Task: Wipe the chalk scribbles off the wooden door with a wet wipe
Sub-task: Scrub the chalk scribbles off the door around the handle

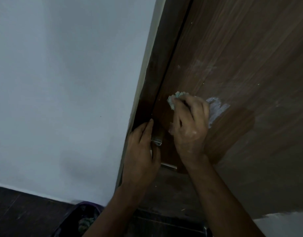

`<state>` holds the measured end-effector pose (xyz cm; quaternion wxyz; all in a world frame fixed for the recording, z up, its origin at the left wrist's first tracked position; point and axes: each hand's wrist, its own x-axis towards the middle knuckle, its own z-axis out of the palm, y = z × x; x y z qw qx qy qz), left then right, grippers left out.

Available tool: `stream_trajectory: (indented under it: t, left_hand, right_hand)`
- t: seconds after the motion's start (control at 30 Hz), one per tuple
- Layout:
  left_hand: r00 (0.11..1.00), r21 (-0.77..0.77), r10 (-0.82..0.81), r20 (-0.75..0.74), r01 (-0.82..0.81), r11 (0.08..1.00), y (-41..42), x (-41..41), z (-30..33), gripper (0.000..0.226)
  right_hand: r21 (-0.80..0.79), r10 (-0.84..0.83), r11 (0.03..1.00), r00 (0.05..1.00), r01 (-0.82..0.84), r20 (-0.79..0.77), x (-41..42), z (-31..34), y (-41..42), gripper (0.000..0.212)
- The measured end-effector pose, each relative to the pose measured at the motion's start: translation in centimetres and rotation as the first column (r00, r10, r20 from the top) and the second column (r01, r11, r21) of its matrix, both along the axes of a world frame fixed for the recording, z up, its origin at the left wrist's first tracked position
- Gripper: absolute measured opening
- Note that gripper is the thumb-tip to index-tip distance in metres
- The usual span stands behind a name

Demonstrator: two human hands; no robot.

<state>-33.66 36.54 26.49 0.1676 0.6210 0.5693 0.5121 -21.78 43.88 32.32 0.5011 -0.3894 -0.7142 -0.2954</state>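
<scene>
The brown wooden door fills the right side of the head view. My right hand presses a crumpled pale green wet wipe against it near the door's left edge. A whitish chalk patch shows just right of that hand, and a fainter smear sits higher up. My left hand grips the door's left edge, its fingers wrapped around the edge by a small metal latch piece.
A pale wall fills the left, meeting the dark door frame. Dark floor lies below. A dark bag with a purple rim sits on the floor at the wall's base.
</scene>
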Motion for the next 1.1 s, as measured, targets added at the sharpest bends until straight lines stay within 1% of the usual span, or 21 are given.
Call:
stream_trajectory:
  t: [0.07,0.2,0.27,0.37,0.5,0.57,0.63,0.73,0.8,0.9,0.93,1.0,1.03,1.1]
  left_hand:
    - [1.0,0.009,-0.01,0.0,0.01,1.0,0.1,0.1,0.3,0.069]
    - [0.999,0.04,-0.026,-0.022,0.026,0.999,0.5,0.2,1.0,0.063]
    - [0.999,0.043,-0.036,-0.031,0.037,0.998,0.6,0.3,1.1,0.061]
    - [0.999,0.026,-0.046,-0.027,0.047,0.999,0.5,0.4,1.0,0.063]
    - [0.997,0.025,-0.077,-0.023,0.077,0.997,0.7,0.8,1.2,0.065]
    - [0.997,0.036,-0.078,-0.02,0.079,0.996,0.8,1.1,1.4,0.065]
    - [0.997,0.037,-0.074,-0.014,0.075,0.996,0.9,1.3,1.5,0.065]
    - [0.999,0.021,-0.043,-0.025,0.044,0.999,1.3,1.2,1.7,0.063]
    - [0.999,0.014,-0.02,-0.03,0.021,1.0,1.6,0.9,1.8,0.059]
    - [0.998,0.012,-0.036,-0.048,0.037,0.999,1.7,1.0,1.8,0.057]
    - [0.998,0.011,-0.044,-0.048,0.044,0.999,1.7,1.1,1.8,0.057]
    - [0.998,0.01,-0.054,-0.026,0.055,0.998,1.7,1.3,1.6,0.058]
    - [0.998,0.013,-0.06,-0.018,0.061,0.998,1.7,1.4,1.6,0.059]
    - [0.997,0.029,-0.076,-0.024,0.076,0.997,1.6,1.7,1.6,0.061]
  right_hand:
    - [-0.03,-0.006,1.0,1.0,0.007,0.014,0.1,-0.5,-0.4,0.014]
    - [-0.268,-0.015,0.961,0.984,0.063,0.177,1.7,-4.7,-2.5,0.023]
    - [-0.303,-0.005,0.951,0.983,0.062,0.184,2.7,-5.4,-2.9,0.022]
    - [-0.24,-0.022,0.97,0.994,0.046,0.103,3.2,-3.9,-2.6,0.016]
    - [-0.038,-0.057,0.998,0.998,0.056,-0.017,3.3,0.5,-1.6,0.013]
    - [0.033,-0.062,0.997,0.996,0.064,-0.072,3.4,1.9,-1.2,0.012]
    - [0.009,-0.064,0.998,0.996,0.065,-0.068,3.1,1.2,-1.3,0.013]
    - [-0.148,-0.069,0.986,0.997,0.071,0.018,2.6,-2.5,-2.4,0.021]
    - [-0.212,-0.071,0.974,0.997,0.073,0.018,2.4,-5.0,-2.8,0.022]
    - [-0.268,-0.077,0.96,0.997,0.076,0.008,2.2,-6.8,-3.0,0.043]
    - [-0.269,-0.084,0.959,0.996,0.086,0.018,2.4,-6.8,-2.9,0.045]
    - [-0.241,-0.087,0.966,0.995,0.095,0.043,3.0,-6.0,-2.6,0.034]
    - [-0.213,-0.082,0.973,0.995,0.091,0.053,3.4,-5.3,-2.4,0.028]
    - [-0.114,-0.083,0.99,0.995,0.088,0.049,4.2,-3.4,-2.0,0.023]
